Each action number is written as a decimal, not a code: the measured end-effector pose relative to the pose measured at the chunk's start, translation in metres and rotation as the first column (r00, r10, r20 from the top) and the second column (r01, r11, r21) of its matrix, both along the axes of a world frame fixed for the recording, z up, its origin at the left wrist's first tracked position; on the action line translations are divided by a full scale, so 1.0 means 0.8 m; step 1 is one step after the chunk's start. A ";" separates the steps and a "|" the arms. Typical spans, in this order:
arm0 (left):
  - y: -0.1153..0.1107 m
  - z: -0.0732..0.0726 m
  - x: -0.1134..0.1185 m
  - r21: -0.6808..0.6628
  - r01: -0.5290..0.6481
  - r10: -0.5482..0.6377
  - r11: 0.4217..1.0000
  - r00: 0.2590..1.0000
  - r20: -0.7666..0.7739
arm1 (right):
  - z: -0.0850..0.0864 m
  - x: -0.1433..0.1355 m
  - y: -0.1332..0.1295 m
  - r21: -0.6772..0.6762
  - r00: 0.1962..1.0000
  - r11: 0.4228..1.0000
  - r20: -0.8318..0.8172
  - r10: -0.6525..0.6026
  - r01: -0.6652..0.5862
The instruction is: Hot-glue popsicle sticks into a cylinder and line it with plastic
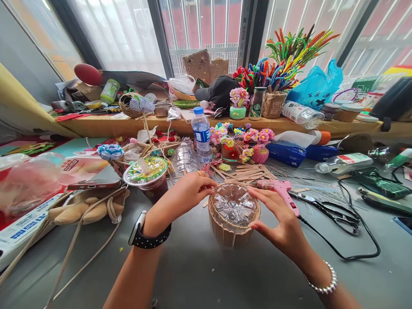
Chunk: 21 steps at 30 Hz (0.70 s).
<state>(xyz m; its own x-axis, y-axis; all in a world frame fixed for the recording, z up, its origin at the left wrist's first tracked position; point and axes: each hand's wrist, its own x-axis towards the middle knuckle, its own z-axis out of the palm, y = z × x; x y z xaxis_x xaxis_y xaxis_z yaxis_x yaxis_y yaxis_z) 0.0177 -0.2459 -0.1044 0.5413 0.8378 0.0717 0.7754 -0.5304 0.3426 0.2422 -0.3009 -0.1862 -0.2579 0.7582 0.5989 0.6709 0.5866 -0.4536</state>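
A cut plastic bottle base (234, 205) stands between my hands, clear and ridged on top, with brown cardboard-like strips set side by side around its wall. My left hand (193, 189) reaches its upper left rim with bent fingers, the tips partly hidden. From the right, my right hand (278, 216) holds it, thumb at the near side and fingers along the rim. A pink glue gun (280, 193) lies just behind my right hand. More brown strips (249, 172) lie loose beyond the bottle base.
Black-handled scissors (334, 210) and a black cord (350, 253) lie at the right. A lidded drink cup (146, 176) stands beside my left forearm. A blue-capped water bottle (201, 135) and pipe-cleaner flowers (238, 137) stand behind. A crowded ledge (144, 126) runs below the windows.
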 end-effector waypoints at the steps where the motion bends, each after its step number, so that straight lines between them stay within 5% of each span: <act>1: 0.000 0.000 0.000 0.001 -0.007 0.007 1.000 1.000 -0.001 | 0.000 0.000 0.000 -0.001 1.000 1.000 0.006 -0.005 0.005; 21: -0.004 0.001 -0.006 0.070 -0.094 0.103 0.993 0.984 -0.146 | 0.010 -0.001 0.000 -0.078 1.000 0.997 -0.009 -0.010 0.009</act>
